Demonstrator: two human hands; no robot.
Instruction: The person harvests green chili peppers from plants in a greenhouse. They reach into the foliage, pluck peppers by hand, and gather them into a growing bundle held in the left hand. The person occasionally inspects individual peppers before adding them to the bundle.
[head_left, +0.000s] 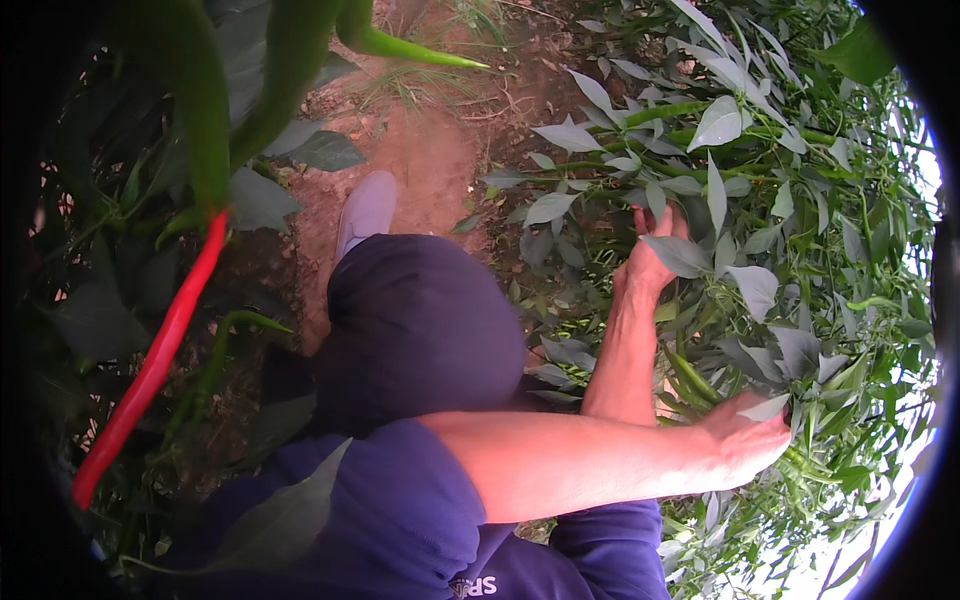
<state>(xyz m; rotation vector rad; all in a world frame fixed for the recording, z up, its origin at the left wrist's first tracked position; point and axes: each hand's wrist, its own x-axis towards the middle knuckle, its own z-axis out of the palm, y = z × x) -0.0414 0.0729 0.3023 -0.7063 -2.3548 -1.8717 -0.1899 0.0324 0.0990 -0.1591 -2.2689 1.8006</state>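
Note:
My left hand (750, 439) is closed around several long green chili peppers (694, 382). Their ends show on both sides of the fist, and a leaf covers part of the knuckles. My left forearm crosses over my right one. Farther ahead, my right hand (654, 251) reaches into the foliage of a chili pepper plant (750, 187). Leaves cover some of its fingers, so whether it grips anything cannot be seen. Just beyond it, a green chili pepper (667, 112) hangs among the leaves.
Close to the camera on the left hang a red chili pepper (161, 352) and large green chili peppers (202, 112). A reddish dirt path (427, 150) runs between the plant rows. My bent knee (427, 322) and grey shoe (369, 206) occupy it.

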